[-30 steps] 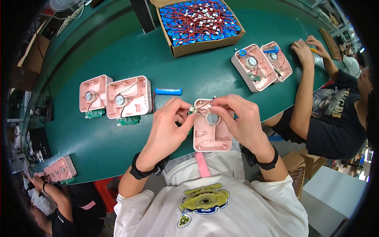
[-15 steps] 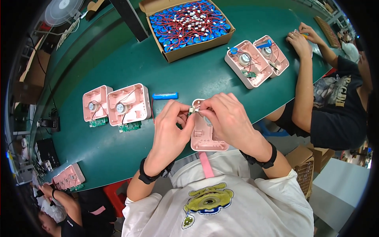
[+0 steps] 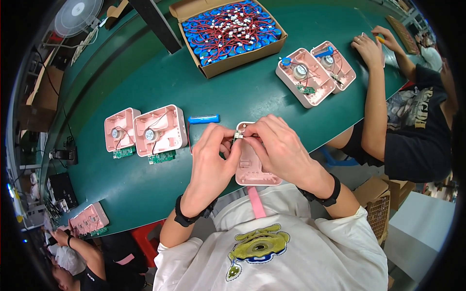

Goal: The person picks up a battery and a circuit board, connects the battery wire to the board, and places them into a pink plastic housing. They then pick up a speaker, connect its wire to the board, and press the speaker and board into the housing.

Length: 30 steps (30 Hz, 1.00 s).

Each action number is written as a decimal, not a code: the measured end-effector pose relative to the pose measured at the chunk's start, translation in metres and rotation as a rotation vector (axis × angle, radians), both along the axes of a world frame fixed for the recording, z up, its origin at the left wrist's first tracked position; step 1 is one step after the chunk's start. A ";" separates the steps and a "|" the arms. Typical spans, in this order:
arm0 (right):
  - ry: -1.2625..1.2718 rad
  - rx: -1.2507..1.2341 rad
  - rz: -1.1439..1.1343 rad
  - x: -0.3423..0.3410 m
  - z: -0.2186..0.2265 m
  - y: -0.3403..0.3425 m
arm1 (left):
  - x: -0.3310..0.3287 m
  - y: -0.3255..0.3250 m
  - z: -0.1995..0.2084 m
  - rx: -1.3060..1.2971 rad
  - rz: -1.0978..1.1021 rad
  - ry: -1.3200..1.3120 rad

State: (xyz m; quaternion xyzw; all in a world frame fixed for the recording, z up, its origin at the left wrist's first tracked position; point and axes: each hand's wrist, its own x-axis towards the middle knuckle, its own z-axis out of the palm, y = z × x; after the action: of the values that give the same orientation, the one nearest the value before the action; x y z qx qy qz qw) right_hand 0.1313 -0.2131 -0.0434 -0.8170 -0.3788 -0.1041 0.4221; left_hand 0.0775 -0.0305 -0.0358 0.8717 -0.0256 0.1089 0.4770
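Over a pink plastic housing (image 3: 252, 178) at the table's front edge, my two hands meet fingertip to fingertip. My left hand (image 3: 211, 157) is closed in a pinch on a small circuit board (image 3: 236, 140), mostly hidden by the fingers. With thumb and forefinger, my right hand (image 3: 278, 148) grips a small white wire connector (image 3: 240, 136) against the board. Whether the connector is seated cannot be made out. A blue cylindrical battery (image 3: 204, 119) lies just beyond my left hand, its red lead running down beside that hand.
Two pink housings (image 3: 160, 131) with speakers and green boards lie to the left. An open carton (image 3: 221, 70) of blue wired batteries stands at the back. More pink housings (image 3: 303, 99) lie at the right, near a co-worker's hands (image 3: 370, 51). Another person works at lower left.
My hands keep their pinch over the housing, with only slight finger movement at the connector. The view has shifted slightly. At the right, the co-worker's hands have moved apart.
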 end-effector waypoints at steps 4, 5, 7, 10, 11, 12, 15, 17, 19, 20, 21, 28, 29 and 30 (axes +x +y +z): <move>-0.028 -0.004 -0.001 0.000 0.001 0.000 | 0.001 0.000 0.000 0.010 -0.005 -0.014; -0.029 -0.004 -0.002 0.000 0.001 0.000 | 0.001 0.000 0.000 0.011 -0.006 -0.015; -0.029 -0.002 0.003 0.001 0.000 -0.001 | 0.001 0.000 0.000 0.005 -0.004 -0.008; -0.019 -0.013 0.002 0.000 0.001 -0.001 | 0.001 -0.001 0.001 0.014 -0.003 -0.014; -0.010 -0.025 0.001 0.000 0.001 -0.001 | 0.000 -0.001 0.001 0.026 -0.001 -0.024; -0.001 -0.037 -0.001 0.000 0.001 -0.001 | 0.000 -0.002 0.001 0.037 0.000 -0.033; 0.084 -0.022 -0.010 -0.001 0.001 -0.002 | -0.003 -0.006 0.000 0.092 0.008 -0.065; 0.125 -0.013 -0.014 -0.001 0.003 -0.002 | -0.004 -0.009 0.000 0.121 0.012 -0.081; 0.305 -0.042 -0.025 -0.001 0.008 -0.003 | -0.005 -0.011 -0.003 0.153 0.014 -0.143; 0.395 -0.056 -0.031 -0.002 0.010 -0.004 | -0.005 -0.012 -0.004 0.169 0.015 -0.174; 0.394 -0.055 -0.032 -0.002 0.013 -0.004 | -0.005 -0.013 -0.005 0.170 0.013 -0.175; 0.468 0.012 -0.058 -0.002 0.015 -0.002 | -0.005 -0.016 -0.006 0.288 0.005 -0.269; 0.469 0.014 -0.059 -0.002 0.015 -0.002 | -0.005 -0.016 -0.006 0.289 0.004 -0.268; 0.466 0.012 -0.059 -0.002 0.015 -0.001 | -0.005 -0.017 -0.006 0.298 0.003 -0.273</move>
State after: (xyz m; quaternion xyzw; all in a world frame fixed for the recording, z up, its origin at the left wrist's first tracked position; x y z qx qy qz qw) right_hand 0.1298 -0.2140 -0.0283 -0.8270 -0.2465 0.0727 0.5000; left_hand 0.0727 -0.0473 -0.0415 0.9099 -0.1046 0.2218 0.3346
